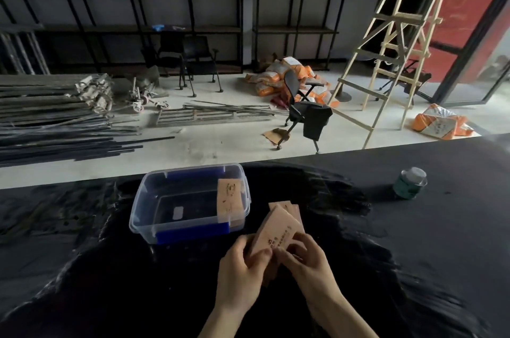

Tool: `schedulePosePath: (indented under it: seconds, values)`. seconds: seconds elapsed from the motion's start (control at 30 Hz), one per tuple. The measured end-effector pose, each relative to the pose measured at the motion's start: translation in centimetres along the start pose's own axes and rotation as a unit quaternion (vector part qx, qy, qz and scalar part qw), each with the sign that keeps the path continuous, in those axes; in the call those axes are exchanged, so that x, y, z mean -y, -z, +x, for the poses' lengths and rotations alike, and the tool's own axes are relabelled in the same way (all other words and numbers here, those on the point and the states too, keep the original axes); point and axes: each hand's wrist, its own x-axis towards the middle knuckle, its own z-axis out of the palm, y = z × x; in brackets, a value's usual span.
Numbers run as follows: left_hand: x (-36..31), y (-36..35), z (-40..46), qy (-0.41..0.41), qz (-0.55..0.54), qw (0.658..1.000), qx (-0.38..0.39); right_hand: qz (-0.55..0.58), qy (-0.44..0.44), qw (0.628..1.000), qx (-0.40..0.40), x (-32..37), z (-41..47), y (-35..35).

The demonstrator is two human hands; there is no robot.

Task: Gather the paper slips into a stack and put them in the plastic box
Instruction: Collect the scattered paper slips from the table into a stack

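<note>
A stack of tan paper slips (278, 227) with dark print is held tilted above the black table, just right of the clear plastic box (154, 199). My left hand (242, 271) grips the stack's near left edge. My right hand (306, 257) holds its near right corner. A few more slips fan out behind the top one. Inside the box, one batch of tan slips (230, 199) leans against the right wall. The box has blue clips on its near and far sides.
A small green jar with a clear lid (411, 182) stands at the right on the black table (441, 227). Beyond the table's far edge lie metal rods, chairs, orange sacks and a wooden ladder (397, 42) on the floor.
</note>
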Motion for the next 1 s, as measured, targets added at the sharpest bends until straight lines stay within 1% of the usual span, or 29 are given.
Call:
schedulePosePath:
  seconds: [0.07, 0.13, 0.2, 0.3, 0.37, 0.43, 0.53, 0.7, 0.77, 0.83, 0.93, 1.0]
  values:
    - [-1.3, -2.1, 0.9, -0.003, -0.010, 1.000, -0.007, -0.023, 0.029, 0.997, -0.063, 0.8, 1.1, 1.1]
    - [-2.5, -3.5, 2.3, 0.007, 0.020, 1.000, -0.001, -0.071, 0.055, 0.990, -0.107, 1.8, 2.9, 2.0]
    - [-3.2, -4.3, 3.9, 0.023, 0.064, 0.998, -0.001, -0.154, 0.089, 0.975, -0.131, 2.6, 4.9, 2.5]
    - [-3.3, -5.0, 6.4, 0.050, 0.142, 0.989, 0.002, -0.286, 0.116, 0.940, -0.144, 3.1, 7.2, 2.5]
    - [-3.4, -5.2, 7.3, 0.080, 0.174, 0.982, 0.010, -0.359, 0.107, 0.916, -0.147, 2.7, 8.2, 2.6]
    - [-3.5, -5.5, 7.7, 0.105, 0.176, 0.979, 0.009, -0.424, 0.074, 0.891, -0.143, 1.8, 8.8, 2.9]
    - [-3.2, -6.1, 8.4, 0.119, 0.158, 0.980, -0.002, -0.453, 0.033, 0.880, -0.137, 1.1, 9.2, 3.3]
    - [-3.2, -7.2, 8.8, 0.139, 0.148, 0.979, 0.000, -0.411, -0.041, 0.907, -0.083, 1.5, 9.4, 3.4]
    - [-3.0, -7.6, 8.6, 0.135, 0.138, 0.981, 0.005, -0.370, -0.048, 0.925, -0.073, 1.1, 9.3, 3.6]
    - [-2.8, -7.7, 8.1, 0.138, 0.119, 0.983, 0.010, -0.304, -0.058, 0.949, -0.061, 0.5, 9.0, 4.0]
    - [-2.5, -7.3, 7.0, 0.127, 0.043, 0.991, 0.017, -0.209, -0.030, 0.977, -0.025, 0.1, 7.9, 4.9]
    - [-2.7, -6.5, 5.7, 0.093, 0.005, 0.995, 0.029, -0.147, 0.000, 0.989, -0.002, 0.5, 6.5, 5.0]
